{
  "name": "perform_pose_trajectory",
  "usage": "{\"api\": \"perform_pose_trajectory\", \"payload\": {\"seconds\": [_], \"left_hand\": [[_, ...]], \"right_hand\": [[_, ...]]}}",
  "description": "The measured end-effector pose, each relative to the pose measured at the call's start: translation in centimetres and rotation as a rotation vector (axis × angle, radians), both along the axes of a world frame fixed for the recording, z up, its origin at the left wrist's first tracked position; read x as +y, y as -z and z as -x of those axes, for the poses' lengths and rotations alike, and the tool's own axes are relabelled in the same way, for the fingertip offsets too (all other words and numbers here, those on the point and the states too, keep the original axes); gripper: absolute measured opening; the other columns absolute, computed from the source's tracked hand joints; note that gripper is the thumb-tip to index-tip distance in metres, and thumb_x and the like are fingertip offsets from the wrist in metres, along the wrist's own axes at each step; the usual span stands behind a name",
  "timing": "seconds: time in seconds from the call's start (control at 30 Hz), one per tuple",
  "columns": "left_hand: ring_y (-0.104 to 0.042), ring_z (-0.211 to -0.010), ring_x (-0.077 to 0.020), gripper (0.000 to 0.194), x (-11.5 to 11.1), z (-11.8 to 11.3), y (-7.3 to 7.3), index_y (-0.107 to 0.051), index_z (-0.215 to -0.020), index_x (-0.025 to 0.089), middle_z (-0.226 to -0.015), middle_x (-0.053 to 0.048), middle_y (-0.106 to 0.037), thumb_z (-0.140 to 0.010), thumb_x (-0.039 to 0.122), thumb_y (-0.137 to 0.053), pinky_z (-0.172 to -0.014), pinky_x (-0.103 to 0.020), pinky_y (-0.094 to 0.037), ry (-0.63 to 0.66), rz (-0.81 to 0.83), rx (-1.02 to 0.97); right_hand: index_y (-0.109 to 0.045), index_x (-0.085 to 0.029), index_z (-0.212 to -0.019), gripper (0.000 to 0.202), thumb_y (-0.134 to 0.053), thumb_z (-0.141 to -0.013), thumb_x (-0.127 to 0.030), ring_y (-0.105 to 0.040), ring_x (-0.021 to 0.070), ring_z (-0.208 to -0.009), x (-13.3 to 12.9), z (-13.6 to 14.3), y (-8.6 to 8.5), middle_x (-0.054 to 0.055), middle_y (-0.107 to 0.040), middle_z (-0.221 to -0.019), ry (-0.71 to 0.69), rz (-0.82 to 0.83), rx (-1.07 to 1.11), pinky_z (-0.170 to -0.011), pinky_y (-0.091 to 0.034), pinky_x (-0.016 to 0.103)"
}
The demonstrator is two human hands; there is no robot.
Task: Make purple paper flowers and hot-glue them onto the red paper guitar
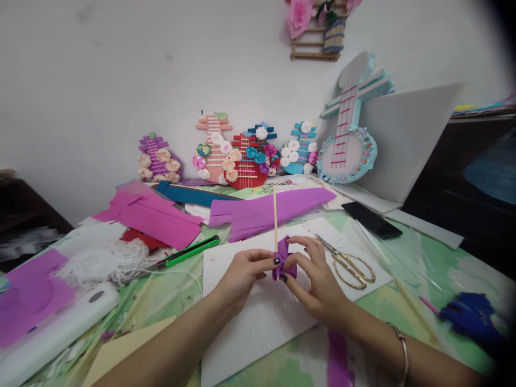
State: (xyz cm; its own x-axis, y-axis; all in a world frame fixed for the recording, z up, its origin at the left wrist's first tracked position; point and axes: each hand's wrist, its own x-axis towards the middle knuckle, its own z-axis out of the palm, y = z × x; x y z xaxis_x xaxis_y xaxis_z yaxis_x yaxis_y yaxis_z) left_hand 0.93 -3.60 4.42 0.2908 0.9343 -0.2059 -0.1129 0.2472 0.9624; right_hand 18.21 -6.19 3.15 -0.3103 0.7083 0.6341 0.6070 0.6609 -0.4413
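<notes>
One ruffled purple paper piece

Scissors crowd the right hand; nearer, the white board leaves room.

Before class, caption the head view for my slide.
Left hand and right hand hold ruffled purple paper against a thin wooden stick near gold-handled scissors.

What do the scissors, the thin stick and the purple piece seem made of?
Scissors: likely metal; the gold-coloured handles have a glossy shine. Thin stick: probably wood, pale tan and matte. Purple piece: perhaps crepe paper, matte, softly folded.
</notes>
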Motion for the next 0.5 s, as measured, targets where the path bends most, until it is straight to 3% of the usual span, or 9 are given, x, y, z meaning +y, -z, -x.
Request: {"api": "perform_pose_trajectory", "payload": {"seconds": [0.5], "left_hand": [[-0.054, -0.071, -0.0137, 0.02, 0.49, 0.31, 0.55, -0.07, -0.079, 0.015, -0.079, -0.004, -0.065, -0.063, 0.026, -0.074, -0.069, -0.029, -0.033, -0.012, 0.015, -0.013]], "right_hand": [[-0.054, -0.021, -0.08, 0.01, -0.052, -0.08, -0.01, -0.038, 0.0258, -0.118, 0.34, -0.37, 0.18, 0.007, -0.046, -0.12, -0.142, 0.147, 0.047, -0.098, -0.031, 0.045]]}}
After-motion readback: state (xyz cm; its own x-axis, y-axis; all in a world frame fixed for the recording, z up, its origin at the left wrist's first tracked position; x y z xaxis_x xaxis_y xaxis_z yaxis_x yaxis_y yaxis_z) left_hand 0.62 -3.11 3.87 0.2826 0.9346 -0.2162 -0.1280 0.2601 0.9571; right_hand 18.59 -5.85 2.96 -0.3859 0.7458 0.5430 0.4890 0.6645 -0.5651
